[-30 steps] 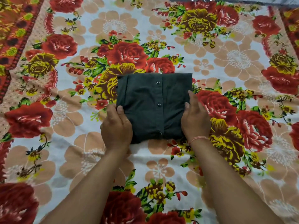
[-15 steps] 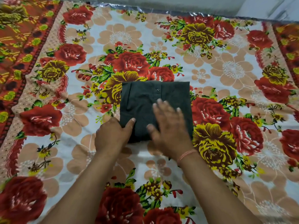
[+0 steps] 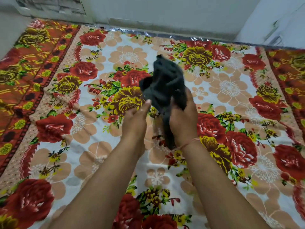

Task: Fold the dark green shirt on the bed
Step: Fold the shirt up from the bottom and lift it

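We see the dark green shirt [image 3: 165, 86] up off the bed [image 3: 222, 100], bunched into a loose crumpled mass, motion-blurred. It sits above the middle of the floral bedsheet [image 3: 99, 162], over the red and yellow roses at centre.

Right hand [image 3: 183, 119]: closed around the shirt's lower right part, thumb and fingers wrapped on the cloth. A strip of fabric hangs down from that grip along the inner side of the wrist. Thin orange thread bracelet [image 3: 189, 143] on the right wrist, just below the hanging end of the shirt.

Left hand [image 3: 136, 119]: just left of the shirt, fingers loosely extended, fingertips [image 3: 147, 101] at the shirt's lower left edge. We cannot tell whether it touches or pinches the cloth; blur hides the contact.

Both forearms reach in from the near edge, hands close together with the shirt's hanging tail between them.

Beyond the shirt: a silvery foil-like strip [image 3: 148, 33] along the far edge of the sheet, then a pale wall [image 3: 165, 10].
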